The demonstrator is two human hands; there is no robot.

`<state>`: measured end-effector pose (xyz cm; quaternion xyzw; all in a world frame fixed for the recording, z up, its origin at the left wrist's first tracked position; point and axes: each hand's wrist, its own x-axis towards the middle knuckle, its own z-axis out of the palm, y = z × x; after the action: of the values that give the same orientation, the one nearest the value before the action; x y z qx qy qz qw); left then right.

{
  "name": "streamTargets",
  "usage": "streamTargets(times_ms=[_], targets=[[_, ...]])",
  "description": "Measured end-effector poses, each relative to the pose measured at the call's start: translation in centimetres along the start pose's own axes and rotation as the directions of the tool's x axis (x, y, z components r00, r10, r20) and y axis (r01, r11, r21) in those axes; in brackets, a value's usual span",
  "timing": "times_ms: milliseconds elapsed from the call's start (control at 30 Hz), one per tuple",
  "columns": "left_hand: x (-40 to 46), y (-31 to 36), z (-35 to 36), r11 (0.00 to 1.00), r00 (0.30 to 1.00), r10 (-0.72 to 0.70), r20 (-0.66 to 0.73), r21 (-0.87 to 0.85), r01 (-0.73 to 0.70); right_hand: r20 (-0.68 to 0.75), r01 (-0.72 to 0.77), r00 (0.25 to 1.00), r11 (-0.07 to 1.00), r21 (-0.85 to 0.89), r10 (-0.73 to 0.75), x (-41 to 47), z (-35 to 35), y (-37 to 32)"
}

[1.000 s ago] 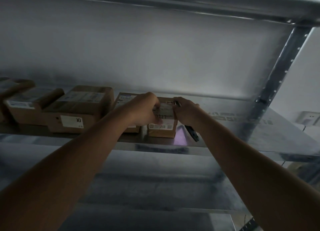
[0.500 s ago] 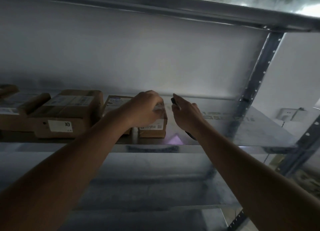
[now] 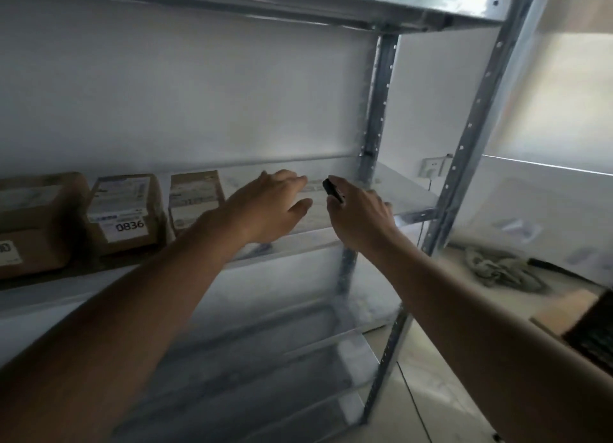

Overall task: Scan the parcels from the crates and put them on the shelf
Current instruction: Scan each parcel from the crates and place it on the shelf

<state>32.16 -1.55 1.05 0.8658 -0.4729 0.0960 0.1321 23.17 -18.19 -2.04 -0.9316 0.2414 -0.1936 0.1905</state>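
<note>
While the left hand (image 3: 268,207) hovers spread wide and holding nothing over the bare part of the metal shelf (image 3: 381,207), the right hand (image 3: 360,215) beside it is closed around a small black scanner (image 3: 332,190), whose tip sticks up past the fingers. Both hands sit above the shelf's front edge, apart from each other. Just left of the left hand stands a brown cardboard parcel (image 3: 195,199) with a white label on top, upright on the shelf. Left of that stands a second parcel (image 3: 124,210) whose front label reads 0836, and further left a larger, blurred box (image 3: 36,223) at the edge of view. Right of the shelf's upright post, a white wall socket (image 3: 433,167) shows, and lower right lies a grey bundle of cable (image 3: 497,270) on the floor.
</note>
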Motion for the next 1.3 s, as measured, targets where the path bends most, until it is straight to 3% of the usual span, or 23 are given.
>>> streamTargets(times_ms=[267,633,867,1300], targets=[[2.9,12.7,4.3,0.987,0.988,0.153,0.027,-0.049,-0.152,-0.105,-0.07,0.993,0.995,-0.066,0.063,-6.0,-6.7,12.0],[7.0,34.5,11.9,0.936,0.932,0.344,0.112,-0.116,-0.331,-0.174,-0.321,0.938,0.94,-0.116,0.299,-15.7,-16.2,31.0],[12.4,45.4,16.6,0.861,0.849,0.504,0.157,-0.168,-0.48,-0.221,-0.493,0.857,0.865,-0.087,0.466,-19.2,-20.3,41.0],[27.6,61.6,29.7,0.682,0.654,0.727,0.208,-0.326,-0.655,-0.317,-0.768,0.617,0.639,-0.044,0.72,-16.8,-24.2,59.9]])
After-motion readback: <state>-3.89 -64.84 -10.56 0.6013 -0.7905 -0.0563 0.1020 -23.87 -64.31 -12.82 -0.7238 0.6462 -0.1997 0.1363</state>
